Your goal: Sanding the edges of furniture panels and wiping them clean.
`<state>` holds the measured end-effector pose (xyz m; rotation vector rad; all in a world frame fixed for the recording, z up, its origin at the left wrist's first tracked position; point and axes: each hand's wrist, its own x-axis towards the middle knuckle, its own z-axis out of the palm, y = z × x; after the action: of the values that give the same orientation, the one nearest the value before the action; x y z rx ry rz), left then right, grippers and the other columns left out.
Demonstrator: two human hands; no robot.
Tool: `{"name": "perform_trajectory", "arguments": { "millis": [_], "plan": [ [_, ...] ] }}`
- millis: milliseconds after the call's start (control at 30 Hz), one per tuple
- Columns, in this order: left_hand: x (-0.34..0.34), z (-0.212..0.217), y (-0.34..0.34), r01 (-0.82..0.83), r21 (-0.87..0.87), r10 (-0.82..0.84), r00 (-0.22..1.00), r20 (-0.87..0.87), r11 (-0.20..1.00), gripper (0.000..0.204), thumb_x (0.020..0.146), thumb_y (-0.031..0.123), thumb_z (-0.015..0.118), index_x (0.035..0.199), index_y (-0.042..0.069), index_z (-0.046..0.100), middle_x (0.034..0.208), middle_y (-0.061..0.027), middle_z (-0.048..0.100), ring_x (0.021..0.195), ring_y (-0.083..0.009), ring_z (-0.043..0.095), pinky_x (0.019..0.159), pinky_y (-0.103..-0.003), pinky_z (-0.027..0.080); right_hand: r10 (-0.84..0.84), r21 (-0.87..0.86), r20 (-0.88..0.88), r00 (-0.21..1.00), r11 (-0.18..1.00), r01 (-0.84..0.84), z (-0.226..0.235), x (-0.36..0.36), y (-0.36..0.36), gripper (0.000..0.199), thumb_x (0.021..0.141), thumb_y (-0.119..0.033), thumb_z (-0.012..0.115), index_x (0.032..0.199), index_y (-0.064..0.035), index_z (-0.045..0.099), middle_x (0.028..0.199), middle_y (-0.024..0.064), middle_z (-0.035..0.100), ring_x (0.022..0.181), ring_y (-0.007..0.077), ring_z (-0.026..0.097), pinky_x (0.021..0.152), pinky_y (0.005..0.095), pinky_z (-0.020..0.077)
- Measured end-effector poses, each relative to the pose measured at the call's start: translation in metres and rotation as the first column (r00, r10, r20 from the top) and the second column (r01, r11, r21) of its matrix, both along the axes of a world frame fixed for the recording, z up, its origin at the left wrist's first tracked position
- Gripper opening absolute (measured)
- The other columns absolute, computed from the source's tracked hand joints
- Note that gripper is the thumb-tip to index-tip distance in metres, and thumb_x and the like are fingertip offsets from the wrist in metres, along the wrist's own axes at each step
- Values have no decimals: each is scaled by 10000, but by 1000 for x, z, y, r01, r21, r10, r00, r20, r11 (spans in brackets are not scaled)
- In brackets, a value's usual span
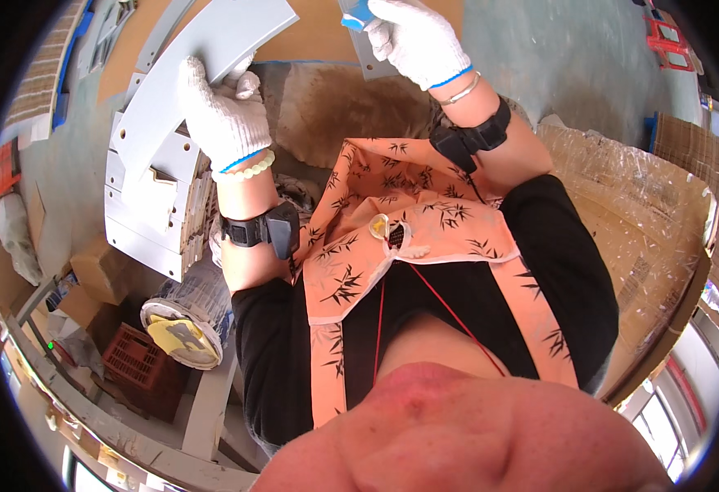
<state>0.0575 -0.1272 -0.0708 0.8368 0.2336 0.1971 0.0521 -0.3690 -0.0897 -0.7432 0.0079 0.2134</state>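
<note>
My left hand [227,115], in a white knit glove, grips the edge of a long light-grey panel [187,70], thumb on its face and fingers curled at its edge. The panel is held tilted over a stack of similar grey panels [150,221] with small round holes. At the upper edge of the view, my right hand [421,41], also gloved, is closed around a small blue object [358,15]. Its kind is unclear because the frame cuts it off. Another grey strip with a hole [372,61] lies below the right hand.
A brown-stained board [351,102] lies in front of me. Lower left are a round container with a yellow-smeared end [183,332], a dark red plastic crate [138,365] and cardboard boxes [101,266]. Large cardboard [630,262] spreads on my right; a red stool [667,41] stands farther off.
</note>
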Motion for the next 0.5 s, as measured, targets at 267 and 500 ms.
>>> {"name": "perform_trajectory", "arguments": {
  "millis": [267, 500],
  "plan": [
    [-4, 9, 12, -1, -35, 2, 1000, 17, 999, 325, 983, 275, 569, 1198, 31, 552, 1025, -169, 698, 787, -260, 685, 488, -265, 393, -49, 106, -217, 975, 992, 73, -5, -1, 5, 215, 971, -127, 608, 1138, 6, 632, 849, 88, 700, 584, 130, 627, 473, 217, 497],
    [2, 14, 18, -58, -20, 58, 998, 9, 998, 328, 994, 286, 569, 1194, 28, 535, 1000, -183, 691, 773, -276, 683, 491, -267, 382, 127, 97, -290, 949, 990, -103, -11, -6, 13, 163, 986, -196, 596, 1034, -44, 625, 864, 77, 628, 696, 129, 587, 566, 239, 462]
  ]
}}
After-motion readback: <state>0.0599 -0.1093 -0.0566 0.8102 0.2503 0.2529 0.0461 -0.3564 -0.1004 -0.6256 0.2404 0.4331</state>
